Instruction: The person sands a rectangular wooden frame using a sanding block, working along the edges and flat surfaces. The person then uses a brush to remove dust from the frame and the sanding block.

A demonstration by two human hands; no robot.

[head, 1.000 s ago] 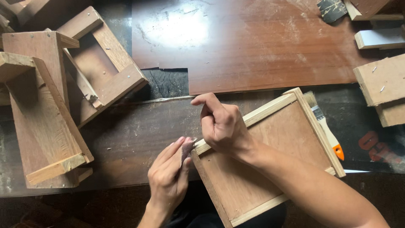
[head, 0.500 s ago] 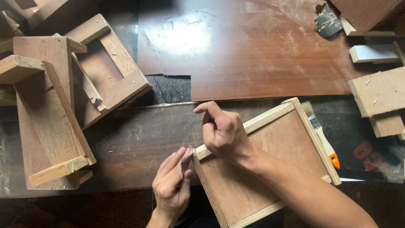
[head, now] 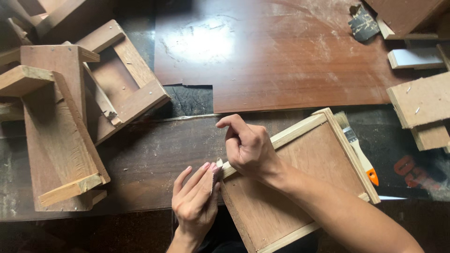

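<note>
Wood pieces (head: 61,126) lie at the far left, nailed into rough frames and stacked one over another on the dark workbench (head: 154,154). Near the bottom middle is the left hand (head: 194,201), fingers straight and close together, fingertips pressed on the near left corner of the wooden tray (head: 300,187); something small and pale seems to be pinched there, but I cannot tell what it is. The right hand (head: 248,147) rests on the same corner from above, curled loosely, with the index finger bent and lifted. The tray is a shallow brown panel with pale strips as border, lying tilted on the bench edge. Behind it lies a big reddish board (head: 281,56). Just beside the tray's right border lies a paintbrush (head: 356,147) with orange handle end. Wood offcuts (head: 422,103) lie at the far right.
</note>
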